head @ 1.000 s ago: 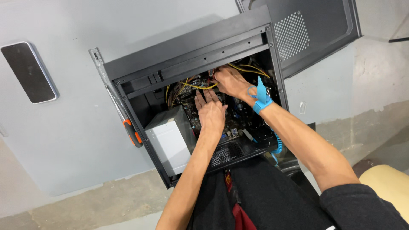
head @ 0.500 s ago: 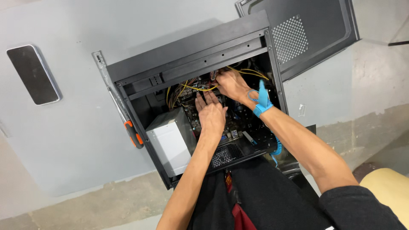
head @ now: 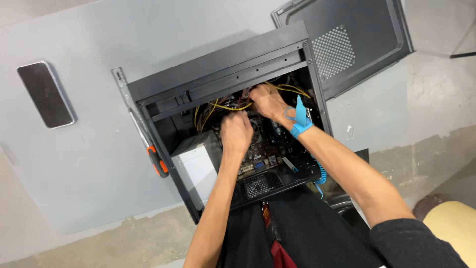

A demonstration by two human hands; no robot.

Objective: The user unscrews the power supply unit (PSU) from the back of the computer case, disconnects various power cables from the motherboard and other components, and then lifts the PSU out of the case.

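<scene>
Yellow cables (head: 233, 105): my right hand (head: 267, 100) pinches them inside the computer case (head: 218, 82); left hand (head: 236, 133) curled loosely, mid-routing; careful guiding next.

your left hand (head: 236, 133) and right hand (head: 267, 100) are reaching into a computer case (head: 218, 82) that is showing matt black painted sheet metal. the yellow cables (head: 223, 105) are looking like smooth plastic sheathing. the wrist strap (head: 299, 122) on your right arm is showing blue woven cloth with a glossy coiled plastic cord. the power supply (head: 196, 166) is looking like dull grey bare metal. the screwdriver (head: 157, 161) is showing an orange-and-black rubbery grip. the phone (head: 45, 94) is lying glossy-faced on a smooth matt grey mat (head: 89, 159).
</scene>
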